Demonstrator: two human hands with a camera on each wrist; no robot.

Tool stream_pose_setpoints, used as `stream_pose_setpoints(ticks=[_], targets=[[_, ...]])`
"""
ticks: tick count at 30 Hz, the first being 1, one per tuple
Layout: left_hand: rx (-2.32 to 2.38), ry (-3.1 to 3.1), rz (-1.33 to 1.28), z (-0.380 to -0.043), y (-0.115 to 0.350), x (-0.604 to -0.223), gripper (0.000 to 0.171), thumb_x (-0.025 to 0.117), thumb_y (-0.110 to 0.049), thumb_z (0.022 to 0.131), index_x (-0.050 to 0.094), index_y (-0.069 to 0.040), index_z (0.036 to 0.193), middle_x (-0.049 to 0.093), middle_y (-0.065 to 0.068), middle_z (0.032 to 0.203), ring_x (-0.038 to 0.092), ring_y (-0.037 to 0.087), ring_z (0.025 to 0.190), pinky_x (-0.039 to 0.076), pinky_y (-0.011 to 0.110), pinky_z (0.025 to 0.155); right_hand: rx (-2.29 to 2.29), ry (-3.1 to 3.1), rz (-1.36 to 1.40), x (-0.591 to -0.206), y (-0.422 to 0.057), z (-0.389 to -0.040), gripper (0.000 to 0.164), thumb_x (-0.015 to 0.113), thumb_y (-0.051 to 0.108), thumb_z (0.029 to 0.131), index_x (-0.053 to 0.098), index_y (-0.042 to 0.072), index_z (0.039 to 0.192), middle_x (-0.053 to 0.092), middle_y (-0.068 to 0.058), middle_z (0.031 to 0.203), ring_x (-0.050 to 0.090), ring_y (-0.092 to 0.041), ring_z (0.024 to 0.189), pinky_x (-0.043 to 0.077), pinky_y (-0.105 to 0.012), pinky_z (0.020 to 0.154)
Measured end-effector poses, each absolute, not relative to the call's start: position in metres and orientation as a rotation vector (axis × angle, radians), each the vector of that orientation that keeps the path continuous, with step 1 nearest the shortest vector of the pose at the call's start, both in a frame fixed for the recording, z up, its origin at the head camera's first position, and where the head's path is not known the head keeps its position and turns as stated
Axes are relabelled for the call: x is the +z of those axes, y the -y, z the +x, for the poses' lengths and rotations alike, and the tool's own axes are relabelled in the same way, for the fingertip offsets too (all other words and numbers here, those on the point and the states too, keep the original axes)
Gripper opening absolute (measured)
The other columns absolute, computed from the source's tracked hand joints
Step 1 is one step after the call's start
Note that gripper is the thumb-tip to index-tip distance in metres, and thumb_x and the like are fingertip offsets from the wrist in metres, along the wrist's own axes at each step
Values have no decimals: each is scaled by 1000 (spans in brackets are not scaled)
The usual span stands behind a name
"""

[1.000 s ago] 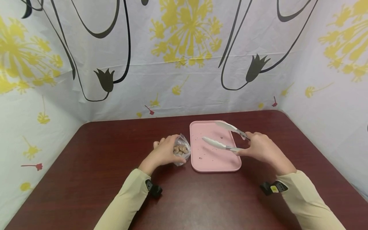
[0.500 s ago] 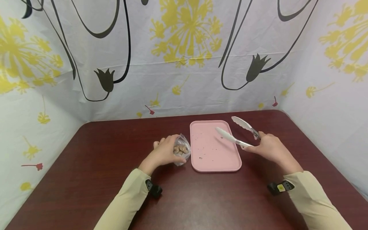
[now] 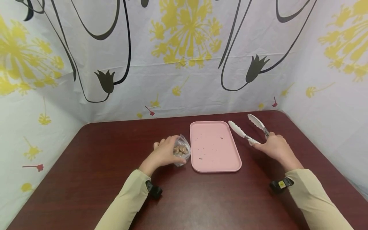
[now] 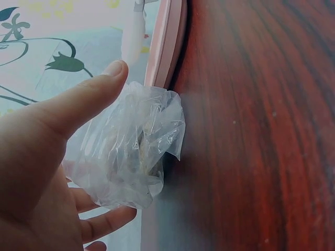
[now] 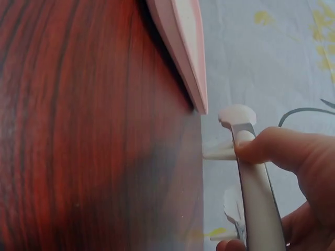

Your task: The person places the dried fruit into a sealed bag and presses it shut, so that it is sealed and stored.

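My left hand (image 3: 164,152) holds a clear plastic bag (image 4: 138,141) just left of the pink tray, thumb on the near side and fingers round the far side. Light brown lumps (image 3: 180,150) show through the bag's open mouth in the head view. In my right hand (image 3: 277,147) is a pair of kitchen tongs (image 5: 256,198) with white tips, gripped by the handles. The tongs' arms are spread apart with nothing between them, pointing away to the upper left beyond the tray's right side. The thumb presses one handle in the right wrist view.
The pink tray (image 3: 211,137) lies on the dark red wooden table (image 3: 218,201) between both hands, with small dark specks on it. Behind and to the sides hangs a white sheet (image 3: 172,95) with yellow and grey flower prints.
My right hand has moved to the right with the tongs, whose tips have gone from over the tray to beyond its right edge. The left hand and bag have stayed put.
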State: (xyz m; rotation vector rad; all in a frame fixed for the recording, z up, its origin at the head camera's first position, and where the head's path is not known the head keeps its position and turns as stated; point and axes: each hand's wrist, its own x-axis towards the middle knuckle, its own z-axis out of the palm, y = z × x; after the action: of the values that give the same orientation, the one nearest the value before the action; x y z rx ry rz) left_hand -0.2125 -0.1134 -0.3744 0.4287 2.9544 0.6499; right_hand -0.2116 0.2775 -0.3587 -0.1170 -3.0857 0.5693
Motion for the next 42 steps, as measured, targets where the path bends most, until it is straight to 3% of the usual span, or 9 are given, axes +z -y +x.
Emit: stream_pose_setpoints(ticks=[10,23,38,42], targets=[[644,-2954,422,-213,114,-377,99,84,-52,63,39,-15,143,51,6,136,47,27,112,27,47,85,603,3122,-177,-366,-279,-215,78,67,41,78,39,-25,107,45,-41,95,55,-49,82,46,-55,71],[660,-2960,431,-211,114,-376,99,84,-52,63,39,-16,143,51,7,136,46,28,113,27,47,85,581,3118,-143,-369,-273,-215,75,62,43,85,39,-27,103,45,-40,91,54,-50,81,45,-55,69],[657,-2964,446,-207,114,-374,99,84,-51,63,39,-14,143,52,8,134,47,29,113,28,48,84,541,3115,-110,-376,-275,-213,74,57,42,89,41,-29,100,45,-43,92,51,-54,88,44,-57,75],[657,-2961,462,-208,115,-375,99,84,-51,64,38,-14,144,50,6,137,47,30,115,28,48,85,568,3106,-127,-376,-276,-212,73,59,42,88,41,-28,100,48,-42,91,54,-51,82,45,-55,71]])
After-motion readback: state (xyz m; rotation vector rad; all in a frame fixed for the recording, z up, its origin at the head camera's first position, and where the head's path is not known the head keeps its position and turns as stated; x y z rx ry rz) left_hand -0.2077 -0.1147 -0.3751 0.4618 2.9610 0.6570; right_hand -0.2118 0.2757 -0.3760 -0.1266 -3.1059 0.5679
